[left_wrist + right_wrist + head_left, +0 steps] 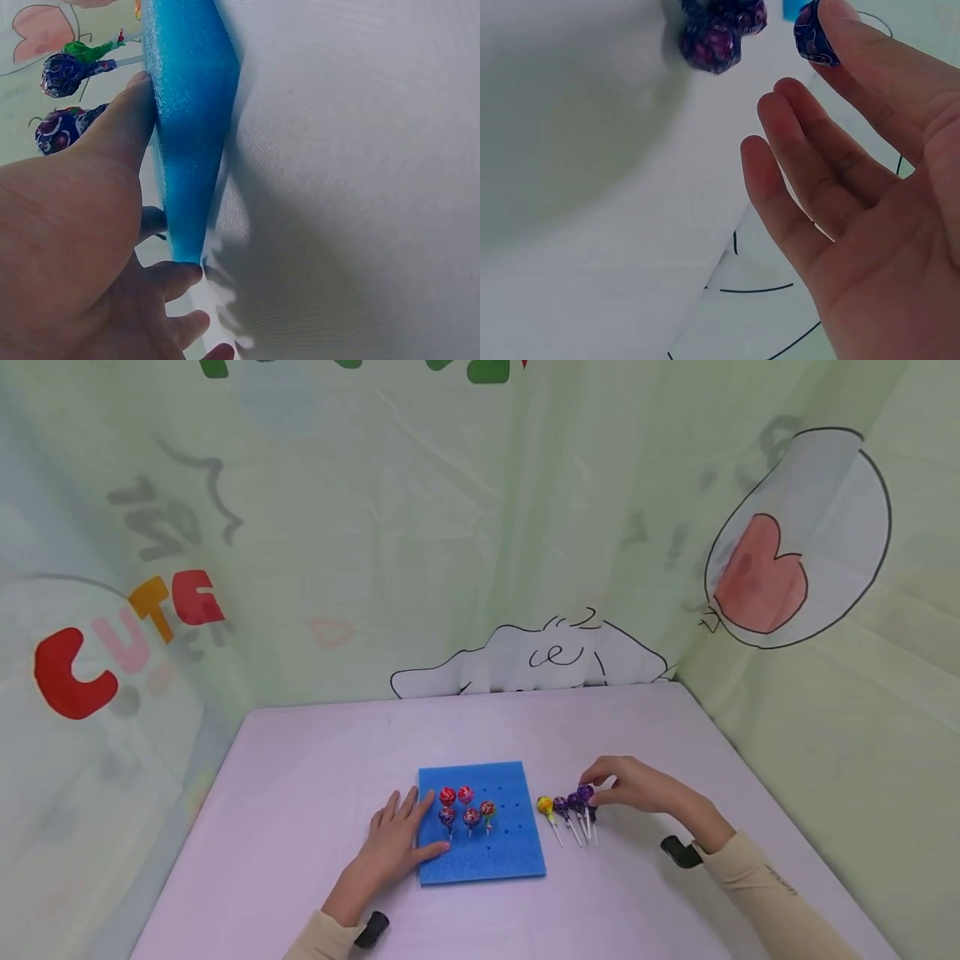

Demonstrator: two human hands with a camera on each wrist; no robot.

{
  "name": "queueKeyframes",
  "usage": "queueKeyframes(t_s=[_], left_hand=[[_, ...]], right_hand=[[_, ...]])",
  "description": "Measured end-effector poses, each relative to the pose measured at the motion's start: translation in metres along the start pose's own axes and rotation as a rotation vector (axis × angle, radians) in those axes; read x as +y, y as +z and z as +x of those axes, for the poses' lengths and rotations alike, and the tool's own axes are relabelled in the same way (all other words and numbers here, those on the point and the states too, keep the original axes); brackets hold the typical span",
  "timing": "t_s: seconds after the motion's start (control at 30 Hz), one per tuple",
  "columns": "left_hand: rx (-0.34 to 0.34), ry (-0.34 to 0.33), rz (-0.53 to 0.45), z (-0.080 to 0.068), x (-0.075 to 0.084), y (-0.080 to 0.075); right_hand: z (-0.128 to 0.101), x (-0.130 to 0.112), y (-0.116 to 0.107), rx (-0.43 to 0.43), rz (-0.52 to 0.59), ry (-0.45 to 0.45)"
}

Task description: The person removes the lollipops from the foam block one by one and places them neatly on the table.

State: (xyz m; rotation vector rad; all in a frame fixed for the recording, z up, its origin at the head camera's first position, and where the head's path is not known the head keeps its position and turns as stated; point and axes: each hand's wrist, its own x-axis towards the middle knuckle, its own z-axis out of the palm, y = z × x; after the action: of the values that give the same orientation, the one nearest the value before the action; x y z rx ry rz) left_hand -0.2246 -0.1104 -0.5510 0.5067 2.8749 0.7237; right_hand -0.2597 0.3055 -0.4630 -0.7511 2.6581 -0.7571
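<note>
A thick blue foam board [517,860] with rows of small holes lies on the table. Several wrapped lollipops stand in it by their sticks, among them a red one [447,796] and a purple one [447,816]. My left hand [390,843] rests spread on the board's left edge, thumb on its top face, as the left wrist view also shows. To the right of the board, my right hand [637,787] pinches a purple lollipop [814,37] by its head between thumb and index finger. The other fingers of that hand are extended and hold nothing.
Beside the board lie a yellow lollipop [544,805] and several purple lollipops [560,806], sticks toward me, close under the right hand. The pale table [337,743] ends at a printed curtain [450,527] behind and on both sides.
</note>
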Motion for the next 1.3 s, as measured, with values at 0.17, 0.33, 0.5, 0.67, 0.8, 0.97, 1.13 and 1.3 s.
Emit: queueKeyframes(t_s=[0.17,0.33,0.5,0.67,0.8,0.97,1.13,1.3], left_hand=[[0.002,-0.003,0.012,0.001,-0.001,0.000],[0.007,-0.004,0.014,0.001,-0.002,-0.001],[0.008,-0.002,0.019,0.000,-0.004,-0.002],[0.005,-0.001,0.018,0.000,-0.004,-0.002],[0.000,-0.002,0.024,0.000,-0.004,-0.002],[-0.004,-0.002,0.009,0.001,-0.001,-0.003],[-0.012,-0.002,0.012,0.001,0.001,-0.002],[-0.008,-0.004,0.021,0.001,0.000,0.000]], right_hand=[[-0.004,0.007,-0.008,-0.023,-0.043,0.029],[-0.008,0.013,-0.014,-0.077,-0.050,0.052],[-0.008,0.018,-0.014,-0.114,-0.052,0.086],[-0.003,0.024,-0.008,-0.120,-0.074,0.124],[0.000,0.027,-0.005,-0.117,-0.076,0.137],[0.001,0.027,-0.003,-0.118,-0.081,0.154],[0.001,0.026,-0.001,-0.121,-0.079,0.188],[0.001,0.023,0.000,-0.120,-0.077,0.224]])
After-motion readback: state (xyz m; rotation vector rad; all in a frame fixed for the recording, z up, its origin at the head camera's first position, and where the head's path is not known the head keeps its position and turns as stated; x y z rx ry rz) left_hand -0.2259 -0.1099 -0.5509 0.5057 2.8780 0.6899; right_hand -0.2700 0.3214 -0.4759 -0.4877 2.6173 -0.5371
